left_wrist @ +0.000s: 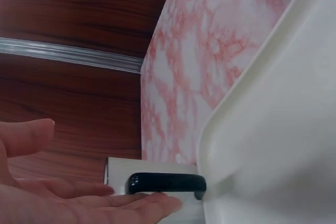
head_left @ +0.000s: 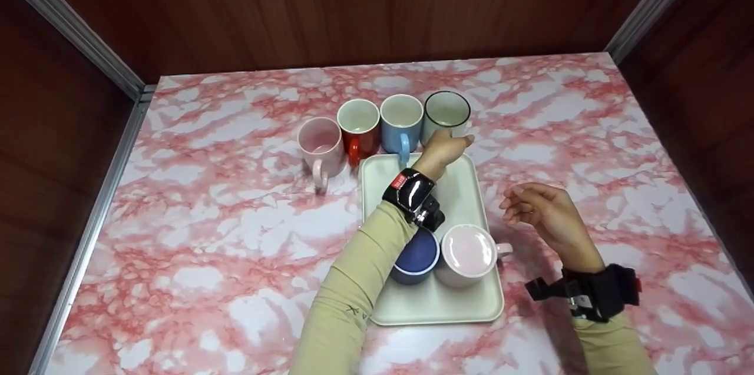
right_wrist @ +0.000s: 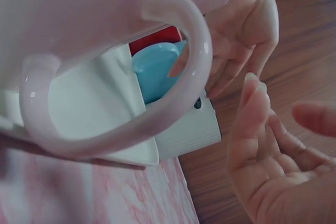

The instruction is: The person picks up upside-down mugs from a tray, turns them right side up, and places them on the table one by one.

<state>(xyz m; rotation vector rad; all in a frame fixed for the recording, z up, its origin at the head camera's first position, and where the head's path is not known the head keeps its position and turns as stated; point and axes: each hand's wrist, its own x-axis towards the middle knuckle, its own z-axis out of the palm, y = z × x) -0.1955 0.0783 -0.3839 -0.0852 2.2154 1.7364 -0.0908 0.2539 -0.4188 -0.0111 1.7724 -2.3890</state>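
My left hand reaches over the tray to a white mug with a black rim, at the right end of a row of upright mugs. In the left wrist view its straight fingers lie along the mug's black handle, the thumb apart from them. Right of the tray, my right hand hovers with loosely bent fingers and holds nothing. Nearest to it is an upturned pink mug on the tray, whose handle looms large in the right wrist view.
A cream tray lies on the pink marbled table. Beside the upturned pink mug stands an upturned dark blue mug. The row also has a light blue mug, a red mug and a pink mug. Wood panels enclose the table.
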